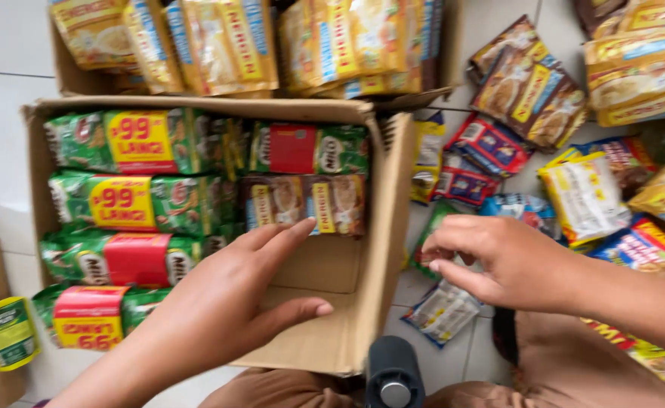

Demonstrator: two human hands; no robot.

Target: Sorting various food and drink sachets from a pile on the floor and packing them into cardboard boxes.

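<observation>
Left hand (230, 298), fingers spread and grasping nothing, rests inside the cardboard box (389, 219) beside the brown sachet strip (306, 202), steadying the packed rows. Right hand (498, 261), fingers curled loosely, hovers over loose sachets (444, 311) on the floor; its grasp cannot be told.

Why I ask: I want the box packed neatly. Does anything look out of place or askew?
Inside the cardboard box, green sachet packs lie in tidy rows, but one brown sachet strip sits among them by the left hand. Beside the box, loose sachets are scattered across the tile floor near the right hand.
</observation>
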